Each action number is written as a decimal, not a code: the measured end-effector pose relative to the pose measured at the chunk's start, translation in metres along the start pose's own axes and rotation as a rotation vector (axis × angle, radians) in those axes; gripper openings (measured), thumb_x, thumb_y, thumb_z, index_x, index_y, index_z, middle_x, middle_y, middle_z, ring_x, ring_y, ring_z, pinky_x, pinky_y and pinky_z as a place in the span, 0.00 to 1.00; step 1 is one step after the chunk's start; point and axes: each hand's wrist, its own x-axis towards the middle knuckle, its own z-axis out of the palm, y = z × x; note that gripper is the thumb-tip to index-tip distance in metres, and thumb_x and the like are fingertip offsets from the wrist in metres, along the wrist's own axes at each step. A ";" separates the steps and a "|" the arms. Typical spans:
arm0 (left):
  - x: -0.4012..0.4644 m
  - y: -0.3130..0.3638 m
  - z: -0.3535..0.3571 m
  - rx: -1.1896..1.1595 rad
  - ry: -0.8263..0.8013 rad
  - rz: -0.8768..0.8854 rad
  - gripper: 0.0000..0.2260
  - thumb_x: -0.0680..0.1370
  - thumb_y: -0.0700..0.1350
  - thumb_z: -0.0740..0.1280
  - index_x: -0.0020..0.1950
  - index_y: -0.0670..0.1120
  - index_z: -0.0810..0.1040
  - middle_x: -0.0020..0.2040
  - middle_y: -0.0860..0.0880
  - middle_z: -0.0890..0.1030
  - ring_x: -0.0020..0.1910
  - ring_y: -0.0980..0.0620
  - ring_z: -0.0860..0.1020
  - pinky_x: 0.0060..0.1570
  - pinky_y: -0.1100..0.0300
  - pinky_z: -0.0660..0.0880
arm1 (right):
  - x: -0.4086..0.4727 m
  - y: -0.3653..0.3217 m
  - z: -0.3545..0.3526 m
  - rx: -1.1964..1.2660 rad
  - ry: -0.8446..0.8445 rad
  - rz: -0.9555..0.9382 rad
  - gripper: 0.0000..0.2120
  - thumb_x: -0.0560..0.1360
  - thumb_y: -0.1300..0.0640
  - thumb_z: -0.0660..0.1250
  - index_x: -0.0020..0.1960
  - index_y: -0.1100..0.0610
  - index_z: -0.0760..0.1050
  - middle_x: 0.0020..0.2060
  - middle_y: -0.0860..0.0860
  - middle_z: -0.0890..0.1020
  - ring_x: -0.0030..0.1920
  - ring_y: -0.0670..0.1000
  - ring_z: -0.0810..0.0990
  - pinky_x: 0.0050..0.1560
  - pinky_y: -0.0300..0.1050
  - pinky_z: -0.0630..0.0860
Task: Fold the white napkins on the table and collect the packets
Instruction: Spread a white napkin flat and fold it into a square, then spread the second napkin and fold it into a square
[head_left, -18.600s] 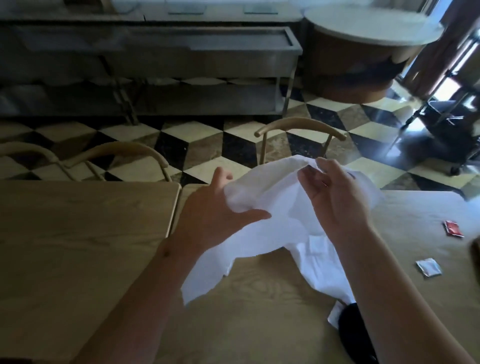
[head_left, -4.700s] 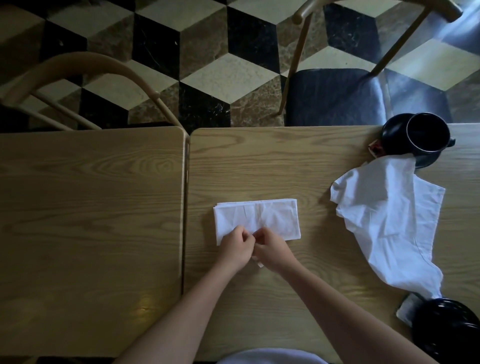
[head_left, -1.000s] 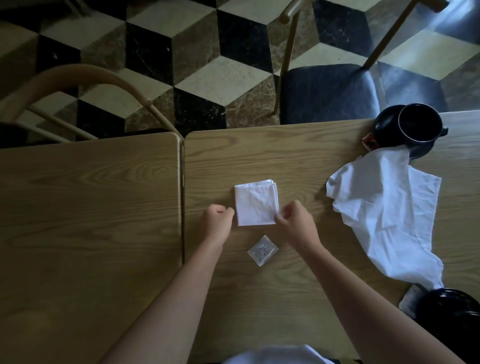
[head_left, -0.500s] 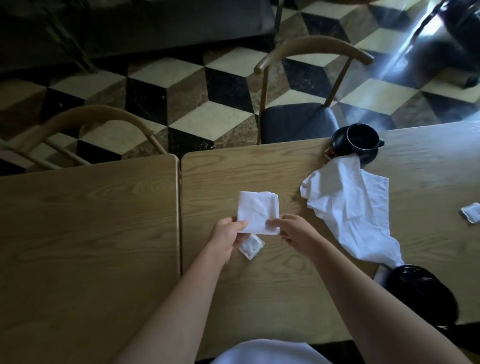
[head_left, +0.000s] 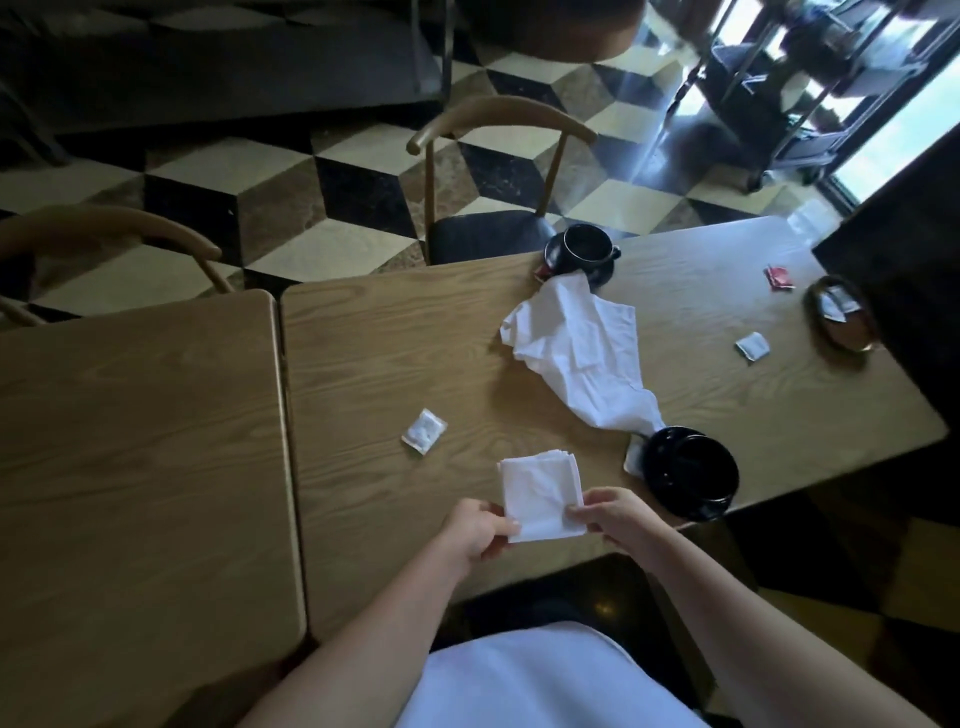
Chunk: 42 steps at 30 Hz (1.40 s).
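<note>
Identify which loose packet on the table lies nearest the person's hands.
The white packet just right of the seam between the two tables, up-left of the folded napkin. The other white packet and the red packet lie far across the table.

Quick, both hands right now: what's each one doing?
Left hand: pinching the left edge of the folded napkin.
Right hand: pinching the same napkin's right edge.

The table (head_left: 415, 332) is matt wood with plain grain, and the folded napkin (head_left: 540, 493) and the crumpled napkin (head_left: 576, 348) at 1 o'clock from it are soft white cloth. The cup (head_left: 691, 470) at 3 o'clock and the far cup (head_left: 584, 247) look glossy black, probably ceramic. The packet (head_left: 424, 431) at 10 o'clock has a crinkled, faintly shiny wrapper, and the floor (head_left: 291, 208) is polished stone-like tile.
</note>
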 end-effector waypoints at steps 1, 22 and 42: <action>0.000 -0.002 0.007 0.024 0.001 -0.003 0.04 0.71 0.34 0.73 0.40 0.39 0.79 0.25 0.47 0.78 0.18 0.56 0.71 0.20 0.68 0.64 | 0.002 0.005 -0.005 -0.036 -0.001 0.018 0.05 0.71 0.60 0.75 0.44 0.62 0.83 0.32 0.52 0.77 0.28 0.46 0.70 0.23 0.34 0.63; 0.075 0.011 0.112 0.150 0.402 -0.207 0.06 0.74 0.40 0.71 0.40 0.38 0.82 0.32 0.42 0.83 0.27 0.49 0.79 0.26 0.62 0.74 | 0.095 0.030 -0.052 -0.718 0.133 0.050 0.11 0.74 0.57 0.60 0.49 0.57 0.79 0.45 0.53 0.81 0.48 0.59 0.82 0.41 0.45 0.72; 0.098 0.146 0.130 0.522 0.255 0.029 0.06 0.71 0.50 0.63 0.40 0.48 0.71 0.40 0.46 0.82 0.36 0.46 0.79 0.36 0.56 0.74 | 0.160 -0.060 -0.158 -0.550 0.293 -0.122 0.25 0.74 0.51 0.70 0.65 0.61 0.67 0.61 0.59 0.74 0.56 0.65 0.79 0.48 0.51 0.71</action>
